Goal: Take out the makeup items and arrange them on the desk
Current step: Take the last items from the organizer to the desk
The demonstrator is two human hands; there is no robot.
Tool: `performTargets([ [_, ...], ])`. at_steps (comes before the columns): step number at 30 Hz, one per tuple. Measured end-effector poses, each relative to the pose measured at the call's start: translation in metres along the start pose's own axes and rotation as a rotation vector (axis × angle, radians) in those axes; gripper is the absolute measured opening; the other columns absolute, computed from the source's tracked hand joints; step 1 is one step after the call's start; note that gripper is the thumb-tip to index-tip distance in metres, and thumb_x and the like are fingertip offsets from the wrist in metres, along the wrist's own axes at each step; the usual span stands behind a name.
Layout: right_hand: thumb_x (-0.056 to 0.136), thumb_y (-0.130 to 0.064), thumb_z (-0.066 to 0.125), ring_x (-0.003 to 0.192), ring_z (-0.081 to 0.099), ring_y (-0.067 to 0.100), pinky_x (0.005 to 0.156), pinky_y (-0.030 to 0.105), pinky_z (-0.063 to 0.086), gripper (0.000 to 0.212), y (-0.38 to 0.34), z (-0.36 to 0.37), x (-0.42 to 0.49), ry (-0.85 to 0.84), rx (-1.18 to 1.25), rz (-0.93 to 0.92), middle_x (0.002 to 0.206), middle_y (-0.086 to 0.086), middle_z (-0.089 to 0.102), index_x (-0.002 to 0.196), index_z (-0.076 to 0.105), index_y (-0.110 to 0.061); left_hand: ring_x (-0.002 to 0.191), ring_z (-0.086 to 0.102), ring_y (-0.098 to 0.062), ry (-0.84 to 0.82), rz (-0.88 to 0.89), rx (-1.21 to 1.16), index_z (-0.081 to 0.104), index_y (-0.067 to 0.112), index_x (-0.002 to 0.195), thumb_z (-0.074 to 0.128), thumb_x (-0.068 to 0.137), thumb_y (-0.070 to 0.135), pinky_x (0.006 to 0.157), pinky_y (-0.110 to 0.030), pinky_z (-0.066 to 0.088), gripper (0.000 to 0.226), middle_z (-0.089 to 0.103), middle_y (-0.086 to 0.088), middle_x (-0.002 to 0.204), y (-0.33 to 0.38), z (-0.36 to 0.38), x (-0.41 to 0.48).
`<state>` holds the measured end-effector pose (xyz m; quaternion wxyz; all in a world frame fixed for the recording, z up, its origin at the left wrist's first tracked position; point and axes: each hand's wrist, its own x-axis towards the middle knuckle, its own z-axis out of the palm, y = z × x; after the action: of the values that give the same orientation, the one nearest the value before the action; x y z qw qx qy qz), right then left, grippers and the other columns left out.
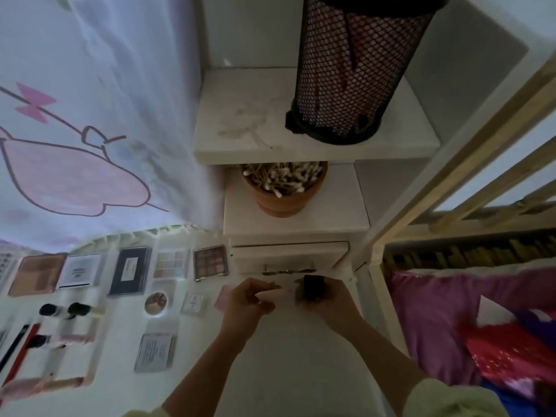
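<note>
Two hands, one mesh cup, one pot.

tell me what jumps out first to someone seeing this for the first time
A tall black mesh holder stands on the upper white shelf, with a terracotta pot full of cotton swabs on the shelf beneath it. Left of the shelves, makeup palettes lie in neat rows on the desk. At centre, the right hand grips a small dark item beside the left hand, just in front of a small white drawer.

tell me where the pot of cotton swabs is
In the head view, the pot of cotton swabs stands centre frame on the lower white shelf, under the black mesh holder.
</note>
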<state>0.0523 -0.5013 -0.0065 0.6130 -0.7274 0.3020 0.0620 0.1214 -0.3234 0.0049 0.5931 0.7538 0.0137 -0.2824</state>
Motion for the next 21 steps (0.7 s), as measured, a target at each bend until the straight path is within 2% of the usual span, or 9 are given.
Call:
performTargets([
  [2, 0.075, 0.009, 0.072, 0.084, 0.067, 0.018, 0.066, 0.014, 0.052, 0.032, -0.001, 0.002, 0.002, 0.008, 0.016, 0.011, 0.092, 0.008, 0.072, 0.103, 0.072, -0.005, 0.082, 0.065, -0.005, -0.011, 0.018, 0.017, 0.07, 0.006, 0.092, 0.065, 0.073, -0.022, 0.063, -0.01, 0.05, 0.034, 0.07, 0.007, 0.091, 0.0, 0.001, 0.0],
  [5, 0.075, 0.001, 0.075, 0.087, 0.065, 0.013, 0.066, 0.01, 0.049, 0.033, -0.001, 0.003, 0.003, 0.017, -0.038, 0.005, 0.097, 0.004, 0.07, 0.106, 0.071, -0.01, 0.082, 0.062, -0.006, -0.026, 0.009, 0.004, 0.07, 0.006, 0.098, 0.063, 0.073, -0.023, 0.063, -0.011, 0.051, 0.039, 0.068, 0.006, 0.092, 0.0, 0.004, -0.001],
  [8, 0.074, -0.003, 0.078, 0.09, 0.064, 0.011, 0.076, 0.016, 0.052, 0.038, 0.0, 0.0, 0.002, 0.02, -0.083, 0.012, 0.103, 0.003, 0.069, 0.11, 0.069, -0.013, 0.084, 0.062, -0.01, -0.027, -0.005, 0.0, 0.069, 0.015, 0.094, 0.064, 0.071, -0.023, 0.065, -0.015, 0.054, 0.045, 0.068, 0.002, 0.091, -0.001, 0.003, 0.0],
  [11, 0.073, -0.002, 0.076, 0.093, 0.061, 0.011, 0.073, 0.011, 0.045, 0.047, 0.002, -0.003, 0.0, 0.02, -0.159, 0.013, 0.109, 0.0, 0.065, 0.115, 0.064, -0.017, 0.09, 0.063, -0.012, -0.037, -0.003, 0.034, 0.067, 0.023, 0.093, 0.067, 0.07, -0.02, 0.069, -0.017, 0.055, 0.049, 0.067, 0.003, 0.095, -0.004, 0.001, 0.002],
  [14, 0.071, -0.005, 0.077, 0.103, 0.058, 0.014, 0.082, 0.017, 0.044, 0.053, 0.005, -0.005, -0.003, 0.057, -0.24, 0.002, 0.114, -0.003, 0.061, 0.119, 0.059, -0.021, 0.093, 0.058, -0.006, -0.045, 0.005, 0.082, 0.065, 0.02, 0.102, 0.067, 0.072, -0.019, 0.066, -0.011, 0.051, 0.049, 0.062, 0.008, 0.1, -0.005, 0.0, -0.001],
  [16, 0.072, -0.005, 0.077, 0.103, 0.053, 0.011, 0.084, 0.019, 0.041, 0.055, 0.005, -0.006, -0.008, 0.078, -0.262, 0.031, 0.112, -0.006, 0.057, 0.12, 0.056, -0.019, 0.099, 0.059, -0.01, -0.032, 0.013, 0.073, 0.064, 0.018, 0.106, 0.067, 0.071, -0.019, 0.068, -0.011, 0.051, 0.051, 0.062, 0.008, 0.101, -0.006, -0.001, -0.003],
  [17, 0.073, -0.006, 0.077, 0.1, 0.052, 0.011, 0.081, 0.016, 0.04, 0.053, 0.005, -0.006, -0.01, 0.087, -0.274, 0.048, 0.109, -0.006, 0.055, 0.12, 0.055, -0.018, 0.103, 0.059, -0.012, -0.023, 0.024, 0.071, 0.064, 0.018, 0.107, 0.068, 0.07, -0.019, 0.073, -0.014, 0.051, 0.052, 0.063, 0.007, 0.102, -0.007, -0.002, -0.003],
  [19, 0.074, -0.008, 0.078, 0.092, 0.051, 0.011, 0.065, 0.01, 0.037, 0.048, 0.003, -0.008, -0.013, 0.104, -0.318, 0.078, 0.101, -0.006, 0.053, 0.113, 0.052, -0.017, 0.107, 0.06, -0.014, -0.002, 0.05, 0.109, 0.065, 0.02, 0.108, 0.071, 0.068, -0.015, 0.088, -0.025, 0.052, 0.054, 0.065, 0.005, 0.104, -0.008, -0.007, -0.006],
  [21, 0.076, -0.014, 0.078, 0.084, 0.051, 0.013, 0.055, 0.01, 0.033, 0.042, 0.001, -0.008, -0.014, 0.123, -0.394, 0.116, 0.095, -0.003, 0.053, 0.104, 0.047, -0.017, 0.109, 0.059, -0.015, 0.026, 0.07, 0.149, 0.065, 0.024, 0.11, 0.072, 0.068, -0.011, 0.093, -0.034, 0.053, 0.056, 0.064, 0.001, 0.11, -0.008, -0.013, -0.009],
])
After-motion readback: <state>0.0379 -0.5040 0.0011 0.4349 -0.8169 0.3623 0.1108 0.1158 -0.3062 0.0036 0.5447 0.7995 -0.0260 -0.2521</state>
